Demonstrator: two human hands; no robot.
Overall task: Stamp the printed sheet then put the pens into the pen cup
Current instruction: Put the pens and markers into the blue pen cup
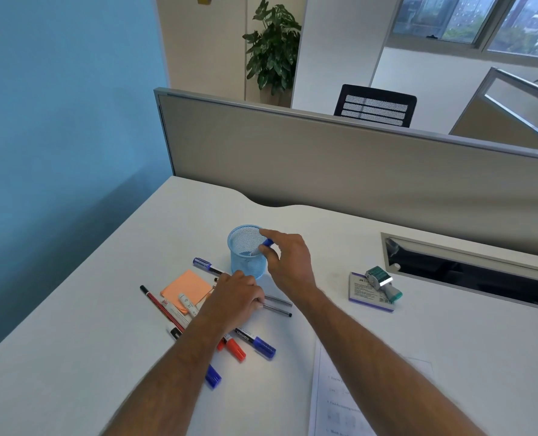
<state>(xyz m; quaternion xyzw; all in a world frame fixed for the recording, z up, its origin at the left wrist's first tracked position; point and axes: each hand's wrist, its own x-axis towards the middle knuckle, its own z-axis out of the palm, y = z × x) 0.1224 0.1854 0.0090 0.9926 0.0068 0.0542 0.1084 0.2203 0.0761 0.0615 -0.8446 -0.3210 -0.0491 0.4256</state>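
White desk (pixel 418 325), partition along its far edge. On it: blue mesh pen cup (pixel 245 256); orange sticky pad (pixel 187 287) to its left; loose pens (pixel 255 341) scattered in front of the pad, red and blue caps among them; a red pencil (pixel 157 305) at the left. Printed sheet (pixel 340 401) lies near my right forearm. Small booklet (pixel 368 292) to the right, a stamp (pixel 384 283) resting on it.
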